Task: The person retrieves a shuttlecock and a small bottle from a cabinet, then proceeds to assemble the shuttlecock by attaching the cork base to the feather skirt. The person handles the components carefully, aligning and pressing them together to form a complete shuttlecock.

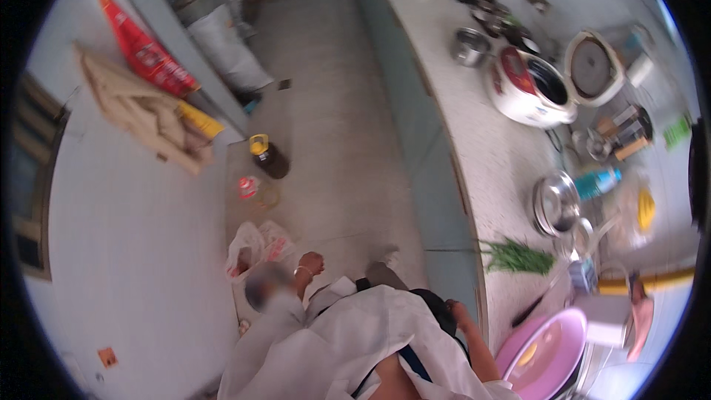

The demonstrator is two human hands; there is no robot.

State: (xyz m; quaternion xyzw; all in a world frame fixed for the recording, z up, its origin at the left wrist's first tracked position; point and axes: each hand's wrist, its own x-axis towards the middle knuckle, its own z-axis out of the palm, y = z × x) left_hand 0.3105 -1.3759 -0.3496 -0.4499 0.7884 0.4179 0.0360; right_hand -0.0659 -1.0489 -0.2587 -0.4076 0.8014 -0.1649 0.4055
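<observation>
My left hand (311, 263) hangs low over the floor, a light bracelet on its wrist. Its fingers look loosely curled, and I see nothing in them. White plastic bags (259, 246) lie just left of it. Down beside the counter's front edge is my right hand (453, 311), against dark clothing; its fingers are too small and blurred to read. Nearest to it on the counter are a knife with a black handle (524, 314), a bunch of green stalks (520, 256) and a pink basin (576, 326) with a yellowish thing inside.
The counter (474, 133) runs along the right, bearing a rice cooker (529, 85) with its lid up, steel bowls (557, 204) and a steel pot (470, 47). A yellow-capped jug (268, 155) stands on the floor. White sacks (226, 48) lean farther off at left.
</observation>
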